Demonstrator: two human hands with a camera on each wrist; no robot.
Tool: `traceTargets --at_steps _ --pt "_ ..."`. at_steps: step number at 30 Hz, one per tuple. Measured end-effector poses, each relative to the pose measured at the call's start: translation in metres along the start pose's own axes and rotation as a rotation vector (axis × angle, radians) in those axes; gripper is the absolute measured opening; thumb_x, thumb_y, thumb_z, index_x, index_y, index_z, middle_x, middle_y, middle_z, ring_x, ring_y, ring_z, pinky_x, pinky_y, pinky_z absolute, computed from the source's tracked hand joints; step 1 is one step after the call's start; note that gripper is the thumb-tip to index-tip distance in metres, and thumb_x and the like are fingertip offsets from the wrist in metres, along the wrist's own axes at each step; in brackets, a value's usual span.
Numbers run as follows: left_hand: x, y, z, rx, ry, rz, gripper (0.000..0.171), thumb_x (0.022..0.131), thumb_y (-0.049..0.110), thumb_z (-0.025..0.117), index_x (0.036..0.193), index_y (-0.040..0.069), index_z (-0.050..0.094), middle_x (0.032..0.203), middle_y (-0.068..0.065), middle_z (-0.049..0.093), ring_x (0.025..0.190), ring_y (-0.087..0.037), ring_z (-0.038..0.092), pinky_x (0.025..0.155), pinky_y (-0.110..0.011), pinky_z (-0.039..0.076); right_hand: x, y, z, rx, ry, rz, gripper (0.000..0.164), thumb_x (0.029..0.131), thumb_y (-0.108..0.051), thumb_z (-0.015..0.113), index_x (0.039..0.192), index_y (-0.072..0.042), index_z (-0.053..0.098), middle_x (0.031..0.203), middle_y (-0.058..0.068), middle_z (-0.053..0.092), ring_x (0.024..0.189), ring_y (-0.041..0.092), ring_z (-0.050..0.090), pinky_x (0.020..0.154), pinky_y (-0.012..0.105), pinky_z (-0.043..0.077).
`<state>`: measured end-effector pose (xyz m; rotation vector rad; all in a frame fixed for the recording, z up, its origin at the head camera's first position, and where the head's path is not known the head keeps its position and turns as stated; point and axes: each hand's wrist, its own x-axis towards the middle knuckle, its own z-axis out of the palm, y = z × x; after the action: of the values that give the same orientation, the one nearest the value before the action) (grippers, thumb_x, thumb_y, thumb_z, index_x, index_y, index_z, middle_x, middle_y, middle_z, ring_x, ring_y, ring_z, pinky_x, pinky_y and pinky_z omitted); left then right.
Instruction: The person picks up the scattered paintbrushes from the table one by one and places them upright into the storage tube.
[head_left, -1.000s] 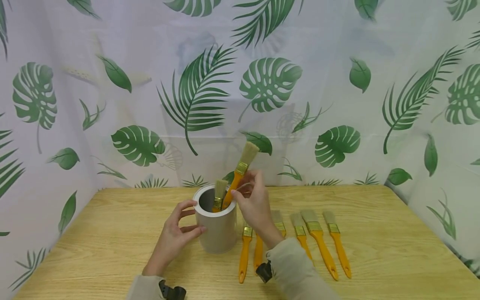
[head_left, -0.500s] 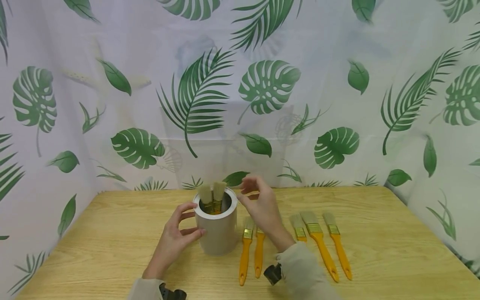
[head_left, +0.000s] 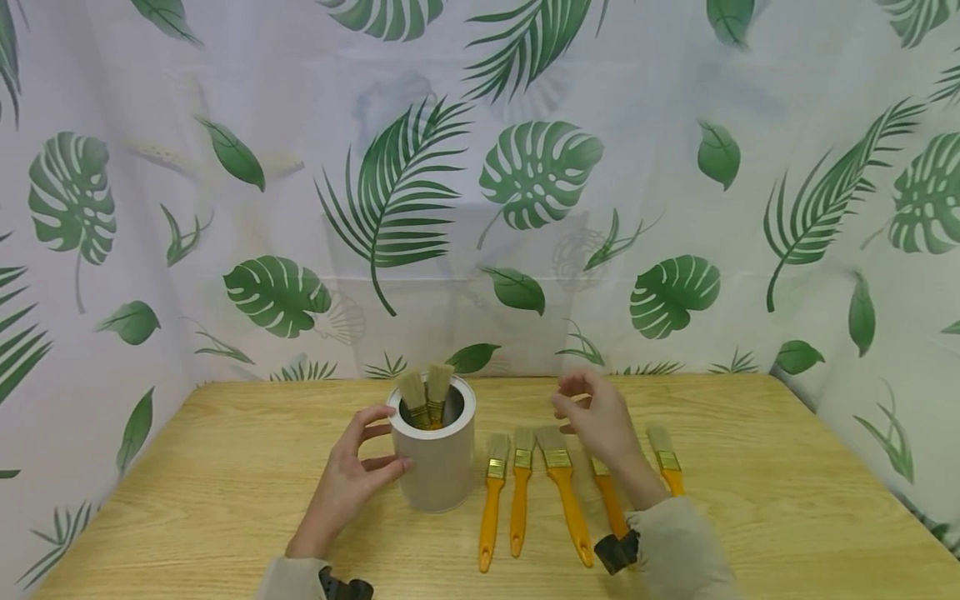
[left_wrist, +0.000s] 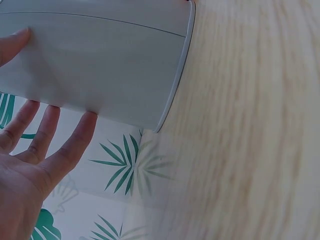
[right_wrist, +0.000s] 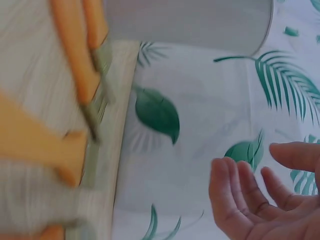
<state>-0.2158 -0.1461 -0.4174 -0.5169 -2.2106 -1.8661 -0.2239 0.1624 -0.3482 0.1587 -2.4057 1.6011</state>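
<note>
A light grey can (head_left: pixel 437 471) stands upright on the table, also seen from the side as the grey can (left_wrist: pixel 95 65) in the left wrist view. My left hand (head_left: pixel 352 475) holds it from the left, thumb on the near side and fingertips along the rim and far side. Two paintbrushes (head_left: pixel 412 393) lean inside it, bristles up. My right hand (head_left: pixel 602 421) is above the row of brushes, fingers bent and holding nothing; the right wrist view shows a gap between thumb and fingers (right_wrist: pixel 225 185). It hides part of an orange-handled paintbrush (head_left: pixel 609 500).
Several orange-handled paintbrushes lie to the can's right, bristles away from me: a narrow brush (head_left: pixel 490 508), another brush (head_left: pixel 519 500), a wider brush (head_left: pixel 567 496) and a far-right brush (head_left: pixel 666 458). Behind the wooden table (head_left: pixel 187 467) hangs a leaf-patterned curtain (head_left: pixel 450 325).
One second ago my right hand held a paintbrush over the can; it then let go of it inside. Since then the hand has moved right, over the brushes. My left hand has stayed.
</note>
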Motion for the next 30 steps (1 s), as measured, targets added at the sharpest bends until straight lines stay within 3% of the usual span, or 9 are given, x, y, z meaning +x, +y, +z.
traceTargets --at_steps 16,25,30 --pt "-0.001 0.000 0.000 -0.003 0.001 0.044 0.062 0.081 -0.016 0.076 0.134 0.004 0.050 0.142 -0.018 0.048 0.123 -0.044 0.051 0.086 -0.041 0.061 -0.007 0.035 -0.065 -0.233 -0.123 0.162 0.030 0.097 -0.002 0.061 0.121 0.015 0.053 0.098 0.022 0.062 0.075 0.032 0.067 0.064 0.043 0.063" --pt "-0.002 0.001 0.001 -0.005 -0.005 -0.005 0.061 0.081 -0.015 0.076 0.133 0.005 0.051 0.142 -0.017 0.048 0.123 -0.044 0.051 0.086 -0.041 0.061 -0.018 0.061 -0.093 -0.248 -0.196 0.316 0.038 0.098 -0.007 0.060 0.123 0.018 0.046 0.104 0.028 0.060 0.079 0.029 0.064 0.063 0.042 0.063" --pt "-0.001 0.003 0.001 -0.007 0.003 0.005 0.061 0.082 -0.014 0.076 0.134 0.005 0.051 0.143 -0.017 0.047 0.125 -0.044 0.050 0.087 -0.041 0.060 -0.017 0.072 -0.105 -0.297 -0.231 0.337 0.040 0.103 -0.013 0.056 0.124 0.018 0.045 0.109 0.033 0.058 0.088 0.035 0.064 0.066 0.044 0.063"
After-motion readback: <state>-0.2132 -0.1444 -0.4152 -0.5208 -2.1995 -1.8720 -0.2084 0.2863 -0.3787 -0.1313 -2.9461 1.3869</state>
